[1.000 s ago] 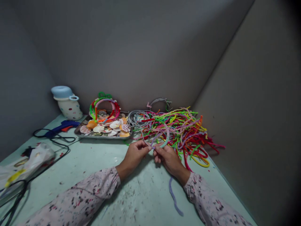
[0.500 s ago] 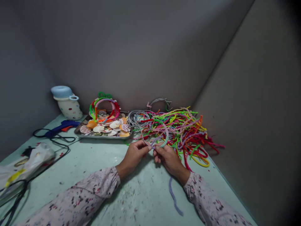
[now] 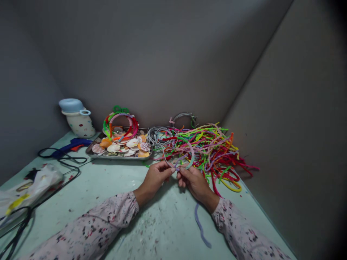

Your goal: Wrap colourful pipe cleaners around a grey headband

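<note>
A heap of fuzzy stems (image 3: 214, 148) covers the tabletop (image 3: 151, 224) at two o'clock from the hands. The left hand (image 3: 156, 177) and right hand (image 3: 193, 180) have fingers pinched on a hoop (image 3: 192, 159) at its six o'clock: bare grey wire at nine, pale pink at two, mint at four, purple at six.

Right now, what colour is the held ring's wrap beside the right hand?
Pale mint green on the ring by the right hand; head view.
</note>
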Tool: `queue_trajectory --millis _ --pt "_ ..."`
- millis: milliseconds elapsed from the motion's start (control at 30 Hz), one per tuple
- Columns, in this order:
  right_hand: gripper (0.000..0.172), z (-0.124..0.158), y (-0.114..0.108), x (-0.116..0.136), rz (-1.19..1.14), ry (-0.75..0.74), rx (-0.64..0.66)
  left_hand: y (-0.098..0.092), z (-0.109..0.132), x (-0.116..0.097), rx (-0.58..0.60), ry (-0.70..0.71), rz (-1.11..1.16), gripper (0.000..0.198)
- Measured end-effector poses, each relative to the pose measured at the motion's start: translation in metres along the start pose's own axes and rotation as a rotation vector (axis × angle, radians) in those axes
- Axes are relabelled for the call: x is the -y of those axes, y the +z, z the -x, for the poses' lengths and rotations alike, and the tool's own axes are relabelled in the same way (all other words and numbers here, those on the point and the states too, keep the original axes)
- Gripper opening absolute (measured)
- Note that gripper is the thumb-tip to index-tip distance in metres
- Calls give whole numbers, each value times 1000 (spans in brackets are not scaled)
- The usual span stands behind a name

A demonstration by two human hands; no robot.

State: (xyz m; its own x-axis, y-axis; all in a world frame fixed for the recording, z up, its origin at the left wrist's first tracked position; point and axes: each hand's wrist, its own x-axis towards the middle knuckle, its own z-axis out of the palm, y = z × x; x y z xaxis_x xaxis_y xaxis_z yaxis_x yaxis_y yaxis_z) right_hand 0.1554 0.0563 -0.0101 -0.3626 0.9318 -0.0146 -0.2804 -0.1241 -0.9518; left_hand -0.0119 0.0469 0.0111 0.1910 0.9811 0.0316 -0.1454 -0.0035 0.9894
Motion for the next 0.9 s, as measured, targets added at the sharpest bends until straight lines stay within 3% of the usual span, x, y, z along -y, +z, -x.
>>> queue_trajectory --millis 900 --pt "29 1 1 1 -9 17 -30 0 0 -2 14 -13 22 26"
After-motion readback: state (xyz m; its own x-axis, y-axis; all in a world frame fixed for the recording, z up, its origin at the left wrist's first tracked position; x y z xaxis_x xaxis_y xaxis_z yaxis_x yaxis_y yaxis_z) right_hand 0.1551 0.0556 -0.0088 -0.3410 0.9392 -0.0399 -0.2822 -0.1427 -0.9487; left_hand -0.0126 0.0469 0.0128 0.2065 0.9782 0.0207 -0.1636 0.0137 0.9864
